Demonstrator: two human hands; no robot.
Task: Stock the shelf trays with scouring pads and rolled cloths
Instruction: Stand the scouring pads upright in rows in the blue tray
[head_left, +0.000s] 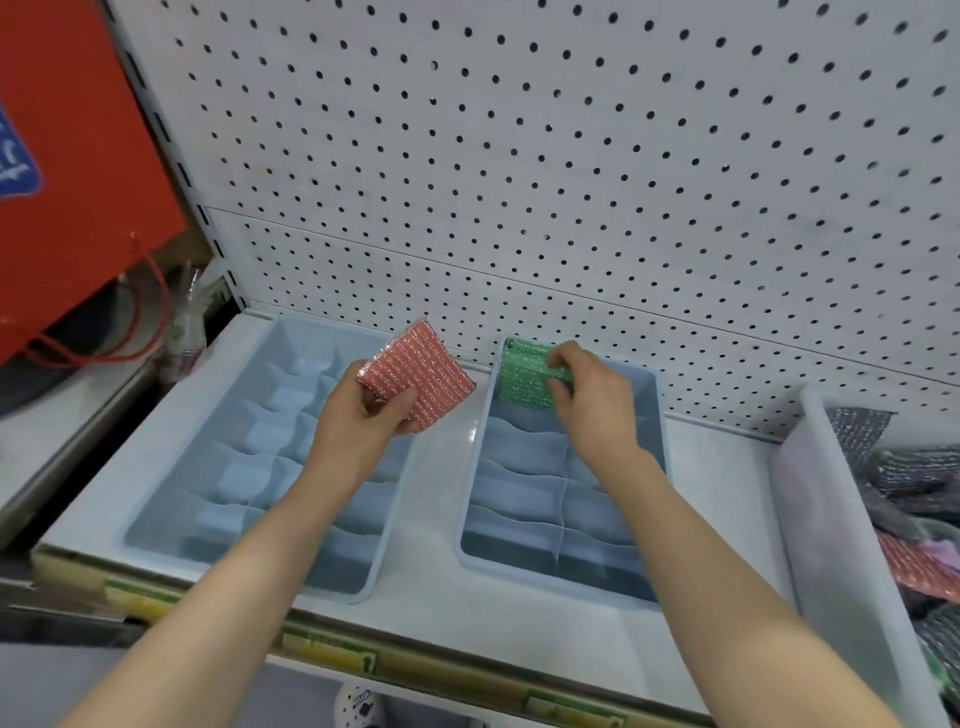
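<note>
Moving room: bare strip of shelf (436, 493) between 2 divided blue trays; pegboard (571, 182) close behind.
Green pad (522, 376): at the far end of the right tray (545, 578), right hand (597, 400) fingers curled over its top.
Red pad (421, 376): glittery, striped, square; left hand (363, 421) pinches its lower corner above the left tray (223, 410).

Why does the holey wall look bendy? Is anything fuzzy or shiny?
Head view: the wide lens bows the white perforated pegboard; a glare spot shines on the white shelf; the dark scouring pads at the right edge look smeared.
</note>
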